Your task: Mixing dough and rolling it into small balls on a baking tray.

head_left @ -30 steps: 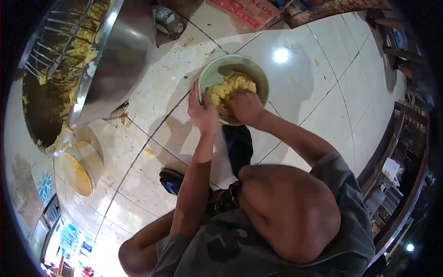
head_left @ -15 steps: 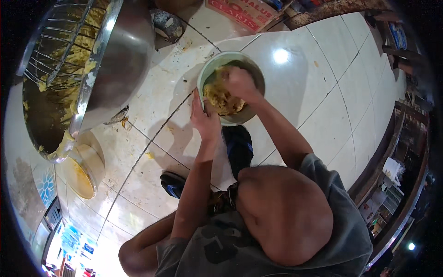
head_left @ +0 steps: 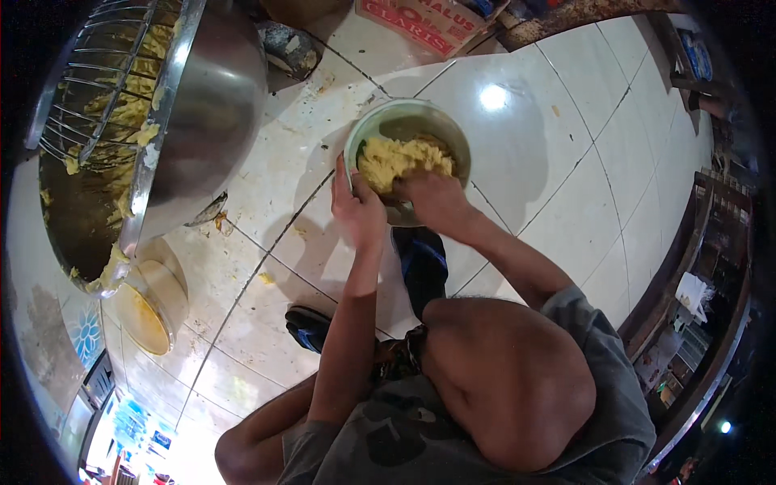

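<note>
A round pale-green bowl (head_left: 462, 145) stands on the floor in front of my feet, with a lump of crumbly yellow dough (head_left: 396, 159) inside. My left hand (head_left: 357, 212) grips its near left side, the thumb over the rim and the fingers along the outer wall. Inside the bowl, my right hand (head_left: 432, 202) is curled into the near edge of the dough, its fingertips hidden by it.
At the left, a large steel mixing bowl (head_left: 212, 105) with a wire whisk (head_left: 101, 89) has yellow dough stuck inside. Below it a cream tub (head_left: 153, 303) lies on its side. A red carton (head_left: 424, 24) sits at the far edge. Sandals (head_left: 420, 267) are on my feet.
My right hand has moved from the far part of the bowl toward its near side. The dough now shows as a lighter, heaped lump. My left hand keeps its hold on the rim.
</note>
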`<act>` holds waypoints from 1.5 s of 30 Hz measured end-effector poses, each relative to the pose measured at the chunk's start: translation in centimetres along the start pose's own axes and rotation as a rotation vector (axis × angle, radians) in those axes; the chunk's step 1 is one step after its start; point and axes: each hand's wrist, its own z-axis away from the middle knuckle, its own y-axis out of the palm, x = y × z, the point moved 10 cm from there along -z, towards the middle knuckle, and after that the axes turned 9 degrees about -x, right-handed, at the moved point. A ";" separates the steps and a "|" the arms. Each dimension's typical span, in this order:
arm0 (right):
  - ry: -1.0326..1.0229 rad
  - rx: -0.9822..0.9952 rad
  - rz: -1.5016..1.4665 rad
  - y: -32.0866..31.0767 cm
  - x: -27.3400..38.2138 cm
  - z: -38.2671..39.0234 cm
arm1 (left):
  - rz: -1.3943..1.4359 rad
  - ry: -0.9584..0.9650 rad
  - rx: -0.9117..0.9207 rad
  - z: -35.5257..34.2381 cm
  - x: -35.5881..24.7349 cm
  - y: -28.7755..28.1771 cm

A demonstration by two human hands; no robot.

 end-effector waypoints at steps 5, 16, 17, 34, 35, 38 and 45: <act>0.217 -0.117 -0.099 -2.9 -3.5 -0.7 | -0.019 0.141 -0.072 0.0 -0.5 -0.7; 0.347 -0.188 -0.604 1.5 -3.5 -6.7 | -0.052 0.396 -0.021 -0.1 -0.7 0.5; 0.230 -0.124 -0.522 0.4 -1.1 -6.4 | -0.061 0.394 -0.020 -0.2 -0.9 -0.1; -0.094 -0.165 -0.141 -3.3 2.4 0.1 | -0.048 0.129 -0.048 -0.6 0.3 -1.7; 0.114 -0.090 -0.189 -3.5 -0.5 -0.7 | -0.039 0.180 -0.057 -0.8 -0.2 -1.5; 0.351 -0.287 -0.272 -1.3 -7.9 -2.4 | 0.011 0.272 -0.019 -1.2 -1.3 -0.3; 0.233 0.186 -0.537 5.3 -5.0 -9.5 | 0.065 0.299 0.130 -2.1 -1.0 1.7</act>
